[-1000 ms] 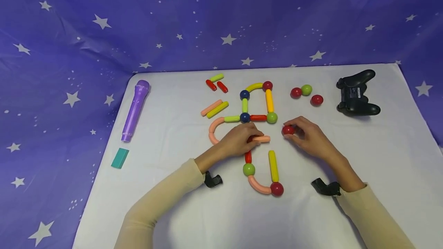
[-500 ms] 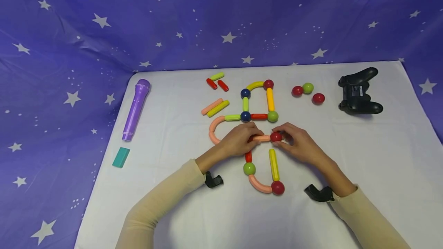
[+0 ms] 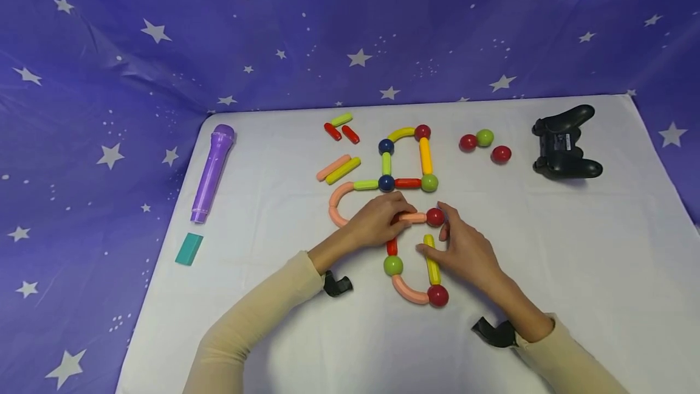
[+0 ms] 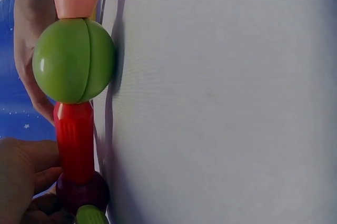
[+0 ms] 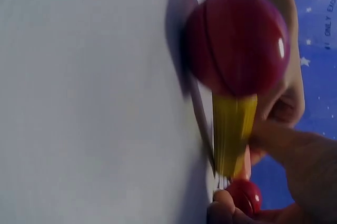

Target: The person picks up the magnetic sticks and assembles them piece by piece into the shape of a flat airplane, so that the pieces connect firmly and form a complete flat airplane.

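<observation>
My left hand point(image 3: 380, 221) holds the figure of magnetic rods and balls at a dark red ball point(image 4: 79, 191), mostly hidden by the fingers. A pink rod point(image 3: 418, 217) sticks out to the right from between its thumb and fingers, with a red ball point(image 3: 435, 217) at its end. My right hand point(image 3: 465, 251) has its fingers beside that ball and its thumb across the yellow rod point(image 3: 433, 269). The yellow rod stands on another red ball point(image 3: 438, 295), its upper end just below the pink rod's ball. A curved pink rod point(image 3: 410, 292) links that lower ball to a green ball point(image 4: 73, 61).
Loose short rods point(image 3: 341, 132) and two longer rods point(image 3: 339, 169) lie at the upper left of the figure. Two red balls and a green ball point(image 3: 484, 137) lie to the right, near a black game controller point(image 3: 566, 143). A purple toy microphone point(image 3: 212, 174) and teal block point(image 3: 189, 249) lie far left.
My right hand brought the red ball left onto the pink rod's end, let go of it, and moved down towards the yellow rod. My left hand stayed in place.
</observation>
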{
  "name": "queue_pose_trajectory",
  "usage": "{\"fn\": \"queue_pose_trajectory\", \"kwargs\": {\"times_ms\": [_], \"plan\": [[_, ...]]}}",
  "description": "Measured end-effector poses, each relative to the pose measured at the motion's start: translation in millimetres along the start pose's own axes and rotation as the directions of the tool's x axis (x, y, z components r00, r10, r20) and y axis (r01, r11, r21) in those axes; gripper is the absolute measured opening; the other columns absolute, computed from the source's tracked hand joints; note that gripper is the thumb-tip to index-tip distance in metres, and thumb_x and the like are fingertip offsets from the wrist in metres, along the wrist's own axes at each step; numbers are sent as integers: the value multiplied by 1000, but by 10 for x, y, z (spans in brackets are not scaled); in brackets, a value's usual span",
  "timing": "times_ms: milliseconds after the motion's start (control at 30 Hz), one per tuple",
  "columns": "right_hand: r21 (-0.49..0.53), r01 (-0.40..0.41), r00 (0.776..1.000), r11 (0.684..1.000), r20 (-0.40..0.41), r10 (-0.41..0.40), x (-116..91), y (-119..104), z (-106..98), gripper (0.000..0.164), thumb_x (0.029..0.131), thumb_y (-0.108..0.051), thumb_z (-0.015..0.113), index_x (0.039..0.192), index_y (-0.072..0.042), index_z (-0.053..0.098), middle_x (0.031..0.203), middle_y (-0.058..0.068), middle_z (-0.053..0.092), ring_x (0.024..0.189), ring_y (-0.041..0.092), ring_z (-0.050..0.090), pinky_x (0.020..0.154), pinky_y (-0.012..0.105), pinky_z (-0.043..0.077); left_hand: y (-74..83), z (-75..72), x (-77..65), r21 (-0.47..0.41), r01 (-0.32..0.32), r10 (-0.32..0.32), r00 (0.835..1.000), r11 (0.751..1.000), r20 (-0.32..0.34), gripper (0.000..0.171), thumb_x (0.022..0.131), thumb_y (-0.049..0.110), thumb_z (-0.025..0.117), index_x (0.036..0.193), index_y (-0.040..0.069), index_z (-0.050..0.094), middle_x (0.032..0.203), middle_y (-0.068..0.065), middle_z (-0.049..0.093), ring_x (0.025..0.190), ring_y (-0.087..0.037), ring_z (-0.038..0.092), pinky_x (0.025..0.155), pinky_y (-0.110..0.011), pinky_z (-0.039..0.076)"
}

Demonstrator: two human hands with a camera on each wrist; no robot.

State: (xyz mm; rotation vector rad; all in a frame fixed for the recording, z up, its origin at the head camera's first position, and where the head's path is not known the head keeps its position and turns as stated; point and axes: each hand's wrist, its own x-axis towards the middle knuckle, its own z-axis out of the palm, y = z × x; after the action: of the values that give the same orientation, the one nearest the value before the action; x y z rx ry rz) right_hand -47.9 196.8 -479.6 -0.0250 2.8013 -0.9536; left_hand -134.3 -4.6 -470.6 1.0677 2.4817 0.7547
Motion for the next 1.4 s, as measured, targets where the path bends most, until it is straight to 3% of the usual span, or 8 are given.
{"fn": "queue_pose_trajectory", "kwargs": {"times_ms": [200,467,733,933,1000,1133,1300,1400], "plan": [[82,11,999,997,-31,-9,-39,3,31,83,77,-21,82,144,-1,38,83,6,57,59,15,46,50,23,39,0,7,-14,-17,-5,5,1000,1000,3,28,94,19,66,121,12,68,108,1,61,90,-10,54,81,-18,47],[121,44,995,992,-96,-33,-53,28,-16,69,79,-19,81,137,-3,47,86,6,59,63,16,46,50,21,41,-5,-1,-24,-25,-5,6,1000,1000,5,29,94,19,67,122,13,68,109,1,62,92,-9,55,82,-17,47],[119,40,996,992,-84,-30,-33,51,-33,66,80,-18,80,136,-3,49,87,7,59,63,17,46,50,21,42,-9,-2,-34,-34,-10,10,1000,999,-7,29,94,18,66,122,13,68,109,1,62,91,-9,54,80,-18,47],[122,42,997,992,-69,-34,-39,68,-29,65,81,-18,80,136,-3,49,86,8,58,63,17,46,50,21,41,-21,4,-64,3,-20,20,999,1000,-24,30,95,22,65,123,14,68,112,1,61,97,-10,54,88,-20,47],[122,44,997,992,-65,-36,-40,73,-29,64,81,-18,79,136,-3,49,86,7,58,63,17,46,51,21,41,-33,-19,-98,17,-21,21,998,1000,-52,30,95,24,65,123,15,68,113,1,61,99,-11,54,90,-22,47],[109,54,997,993,-65,-47,-28,85,-57,63,83,-21,78,136,-4,49,87,6,59,64,16,47,52,21,42,-131,-120,-187,-11,-20,18,985,1000,-172,26,94,22,65,119,14,69,112,-1,62,99,-13,56,87,-27,49],[92,115,985,989,-136,-102,78,127,-165,54,85,-18,76,132,-2,54,87,7,61,66,17,48,55,20,42,-409,-268,-287,29,26,-15,943,999,-333,23,92,17,68,114,12,70,113,-2,61,108,-17,55,96,-35,47],[70,169,969,983,-194,-153,232,168,-240,47,86,-14,75,128,-2,58,90,9,61,70,19,52,60,22,46,-587,-320,-351,73,76,-43,926,994,-376,23,91,16,69,113,11,70,116,-4,60,113,-20,54,101,-38,44]]}}
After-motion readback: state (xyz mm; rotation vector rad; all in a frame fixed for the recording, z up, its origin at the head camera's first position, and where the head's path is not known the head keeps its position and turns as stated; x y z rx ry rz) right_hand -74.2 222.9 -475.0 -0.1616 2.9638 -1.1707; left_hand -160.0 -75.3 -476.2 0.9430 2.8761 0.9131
